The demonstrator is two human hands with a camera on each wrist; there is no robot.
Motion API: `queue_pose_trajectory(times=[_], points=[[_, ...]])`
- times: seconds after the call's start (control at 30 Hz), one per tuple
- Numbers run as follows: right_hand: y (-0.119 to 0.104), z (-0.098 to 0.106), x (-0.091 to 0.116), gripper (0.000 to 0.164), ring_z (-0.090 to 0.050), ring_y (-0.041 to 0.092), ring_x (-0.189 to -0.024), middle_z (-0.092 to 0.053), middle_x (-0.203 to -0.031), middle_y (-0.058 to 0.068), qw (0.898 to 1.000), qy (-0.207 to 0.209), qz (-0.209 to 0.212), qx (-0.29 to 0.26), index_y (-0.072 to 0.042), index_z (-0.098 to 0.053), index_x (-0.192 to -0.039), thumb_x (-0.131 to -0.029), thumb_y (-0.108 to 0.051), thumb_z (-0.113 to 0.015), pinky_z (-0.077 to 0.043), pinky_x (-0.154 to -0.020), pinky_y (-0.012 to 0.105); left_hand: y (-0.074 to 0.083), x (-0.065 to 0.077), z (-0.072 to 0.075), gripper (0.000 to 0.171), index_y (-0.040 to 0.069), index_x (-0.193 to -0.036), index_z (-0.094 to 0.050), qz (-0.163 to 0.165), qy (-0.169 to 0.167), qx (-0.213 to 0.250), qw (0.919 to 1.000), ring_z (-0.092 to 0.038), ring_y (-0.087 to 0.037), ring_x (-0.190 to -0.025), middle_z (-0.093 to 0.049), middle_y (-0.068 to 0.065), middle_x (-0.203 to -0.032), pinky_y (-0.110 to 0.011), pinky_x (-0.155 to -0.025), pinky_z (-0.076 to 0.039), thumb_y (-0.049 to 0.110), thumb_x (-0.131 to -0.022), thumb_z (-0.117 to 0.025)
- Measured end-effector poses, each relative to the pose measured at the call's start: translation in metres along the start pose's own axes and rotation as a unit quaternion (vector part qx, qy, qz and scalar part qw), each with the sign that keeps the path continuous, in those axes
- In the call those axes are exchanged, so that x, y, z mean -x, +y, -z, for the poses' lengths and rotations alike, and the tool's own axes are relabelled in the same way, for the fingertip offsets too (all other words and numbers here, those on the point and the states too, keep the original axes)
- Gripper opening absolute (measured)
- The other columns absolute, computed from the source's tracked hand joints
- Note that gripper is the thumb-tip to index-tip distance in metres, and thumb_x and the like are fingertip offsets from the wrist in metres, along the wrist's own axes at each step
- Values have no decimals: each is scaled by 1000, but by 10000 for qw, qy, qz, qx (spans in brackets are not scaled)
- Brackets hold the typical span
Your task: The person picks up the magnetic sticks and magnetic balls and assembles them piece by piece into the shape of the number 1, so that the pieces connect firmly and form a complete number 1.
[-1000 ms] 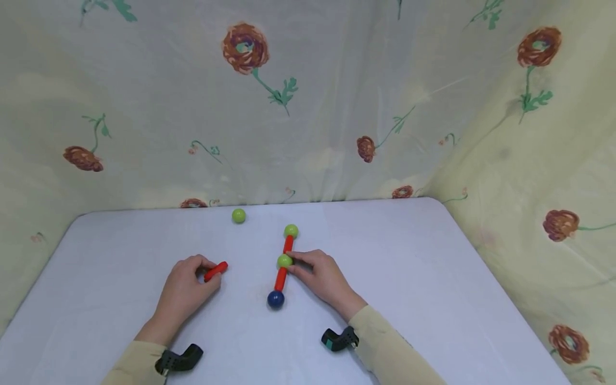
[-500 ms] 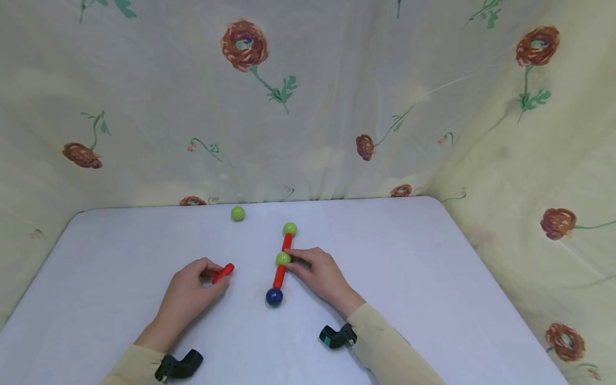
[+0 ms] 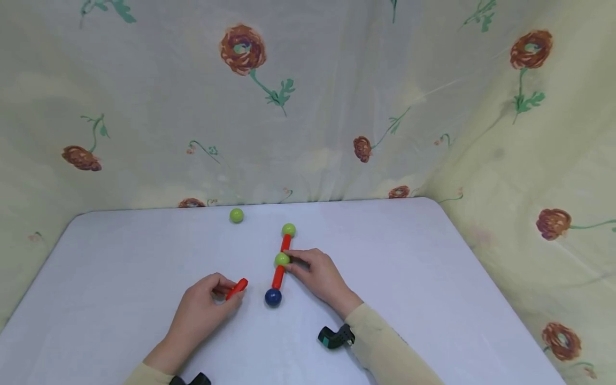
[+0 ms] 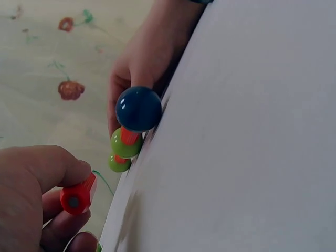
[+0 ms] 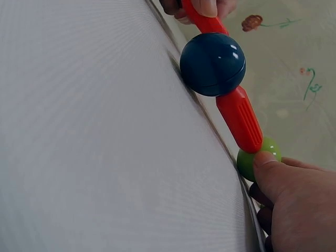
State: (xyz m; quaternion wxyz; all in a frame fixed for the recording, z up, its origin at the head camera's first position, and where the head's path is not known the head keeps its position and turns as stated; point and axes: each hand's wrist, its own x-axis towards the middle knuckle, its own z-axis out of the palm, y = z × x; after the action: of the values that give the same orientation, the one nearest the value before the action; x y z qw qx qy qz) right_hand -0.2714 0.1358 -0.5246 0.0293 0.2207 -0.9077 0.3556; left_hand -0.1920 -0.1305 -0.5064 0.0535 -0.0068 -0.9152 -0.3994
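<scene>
On the table a chain of balls and rods runs away from me: a blue ball [image 3: 273, 297] nearest, a red rod [image 3: 278, 277], a middle green ball [image 3: 282, 260], another red rod [image 3: 286, 243], and a far green ball [image 3: 289, 230]. My right hand [image 3: 320, 275] pinches the middle green ball between thumb and fingers from the right. My left hand [image 3: 207, 305] holds a loose red rod [image 3: 237, 289] between thumb and fingers, to the left of the blue ball and apart from it. The left wrist view shows a grey round tip on this loose rod [image 4: 74, 201].
A separate green ball [image 3: 236, 215] lies near the table's back edge, left of the chain. The white table [image 3: 409, 256] ends at a flower-patterned cloth [image 3: 327, 107] behind and at the right. A black wrist device [image 3: 336, 337] is on the right sleeve.
My left hand has moved right and toward me with the loose red rod, closer to the blue ball. The right hand keeps its pinch on the middle green ball.
</scene>
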Motion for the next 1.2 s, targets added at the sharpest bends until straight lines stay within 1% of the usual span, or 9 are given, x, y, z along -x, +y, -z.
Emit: queue_pose_trajectory(times=[0.17, 0.4, 0.67, 0.87, 1.03, 1.2], points=[[-1, -2, 1, 39, -59, 9, -101, -67, -114, -12, 10000, 9, -50, 8, -27, -67, -129, -91, -36, -72, -50, -87, 31, 4, 8, -2, 14, 21, -87, -69, 144, -101, 72, 9998, -56, -14, -78, -63, 9, -82, -32, -69, -47, 24, -80, -81], [-1, -2, 0, 40, -58, 8, -100, -67, -114, -12, 10000, 6, -52, 23, -27, -67, -130, -92, -36, -72, -50, -87, 30, 12, 20, -5, 13, 22, -86, -69, 153, -157, 229, 9995, -55, -12, -76, -62, 10, -81, -32, -68, -46, 21, -81, -80], [-1, -1, 0, 39, -59, 9, -101, -68, -113, -12, 10000, 1, -79, -8, -26, -68, -129, -91, -36, -72, -50, -88, 31, 16, 29, -13, 13, 23, -82, -67, 295, -404, 150, 9986, -55, -11, -74, -62, 12, -80, -32, -69, -47, 25, -80, -80], [-1, -3, -1, 39, -59, 9, -101, -68, -114, -11, 10000, -11, -51, -9, -26, -67, -129, -91, -36, -72, -50, -88, 31, 18, 32, -17, 12, 22, -81, -68, 157, -464, 197, 9986, -57, -9, -74, -63, 12, -79, -33, -70, -47, 22, -80, -80], [-1, -2, 0, 40, -59, 10, -103, -67, -115, -11, 10000, -20, -20, 6, -26, -67, -130, -91, -37, -71, -50, -89, 31, 19, 33, -20, 13, 23, -80, -68, 86, -493, 218, 9985, -56, -8, -73, -63, 13, -78, -32, -69, -48, 23, -80, -81], [0, -2, 0, 41, -60, 10, -103, -67, -116, -11, 10000, 6, 35, 11, -26, -66, -130, -91, -36, -72, -50, -89, 31, 19, 33, -24, 14, 24, -80, -68, -166, -471, 195, 9986, -56, -6, -73, -62, 15, -77, -32, -68, -47, 21, -79, -82]])
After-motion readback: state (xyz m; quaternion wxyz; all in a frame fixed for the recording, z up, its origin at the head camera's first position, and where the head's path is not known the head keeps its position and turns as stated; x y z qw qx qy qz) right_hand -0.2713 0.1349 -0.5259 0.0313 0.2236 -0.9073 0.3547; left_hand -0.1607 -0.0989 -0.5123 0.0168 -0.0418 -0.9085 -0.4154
